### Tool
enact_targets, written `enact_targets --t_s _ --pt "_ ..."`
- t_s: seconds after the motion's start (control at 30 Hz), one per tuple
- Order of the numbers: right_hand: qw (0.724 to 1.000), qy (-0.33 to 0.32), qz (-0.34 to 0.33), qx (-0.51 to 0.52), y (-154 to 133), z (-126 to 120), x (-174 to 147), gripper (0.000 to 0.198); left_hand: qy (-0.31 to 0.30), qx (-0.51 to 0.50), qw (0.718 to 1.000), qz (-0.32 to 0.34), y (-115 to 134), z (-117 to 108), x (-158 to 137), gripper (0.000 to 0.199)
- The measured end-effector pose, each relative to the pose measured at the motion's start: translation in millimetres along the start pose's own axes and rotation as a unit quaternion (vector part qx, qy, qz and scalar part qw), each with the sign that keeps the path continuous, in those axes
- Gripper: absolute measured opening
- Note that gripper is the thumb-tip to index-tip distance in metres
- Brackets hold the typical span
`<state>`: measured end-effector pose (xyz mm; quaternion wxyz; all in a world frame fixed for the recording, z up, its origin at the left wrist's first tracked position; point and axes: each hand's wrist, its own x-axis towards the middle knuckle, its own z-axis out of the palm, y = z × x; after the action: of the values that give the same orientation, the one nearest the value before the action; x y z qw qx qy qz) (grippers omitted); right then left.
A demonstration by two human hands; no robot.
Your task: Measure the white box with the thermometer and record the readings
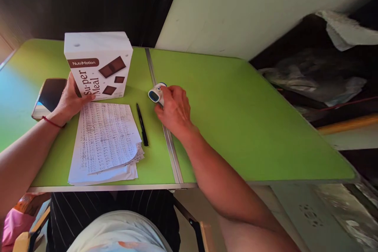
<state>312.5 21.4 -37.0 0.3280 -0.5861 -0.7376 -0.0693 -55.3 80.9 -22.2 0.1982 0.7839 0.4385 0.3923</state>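
Observation:
A white "NutriMotion Su-per Meal" box (115, 53) stands upright on the green folding table. My left hand (71, 100) grips its lower left corner, thumb across the front and the other fingers along the side, partly hidden. In my right hand (176, 108) is a white and blue infrared thermometer (156, 93), its small dark screen facing me. The fingers wrap around its handle, mostly out of sight. Below the box lies a stack of handwritten paper sheets (106, 141), with a black pen (142, 124) to its right.
A smartphone (50, 96) lies left of my left hand. The green table (251, 126) has a metal seam down its middle. A pale wall (230, 12) and a dark panel (88, 0) rise behind it. Plastic-wrapped items (310, 78) sit beyond the right edge.

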Motion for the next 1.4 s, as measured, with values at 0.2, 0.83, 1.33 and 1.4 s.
enact_targets --t_s 0.2,0.83,1.33,1.4 --pt "0.957 -0.204 0.183 -0.092 -5.9 -20.3 13.5 0.04 0.089 -0.147 0.981 -0.09 5.0 5.0 2.8 0.077" --pt "0.893 0.028 0.194 0.405 -40.2 -26.3 12.6 0.045 0.196 -0.245 0.95 -0.009 32.2 4.1 4.8 0.067" --pt "0.748 -0.119 0.218 0.615 -90.3 -27.9 -12.1 0.058 0.064 -0.294 0.95 -0.077 57.3 26.1 -6.4 0.053" --pt "0.746 -0.131 0.222 0.614 -91.5 -27.5 -13.7 0.057 0.06 -0.279 0.955 -0.076 61.5 25.8 -6.4 0.056"
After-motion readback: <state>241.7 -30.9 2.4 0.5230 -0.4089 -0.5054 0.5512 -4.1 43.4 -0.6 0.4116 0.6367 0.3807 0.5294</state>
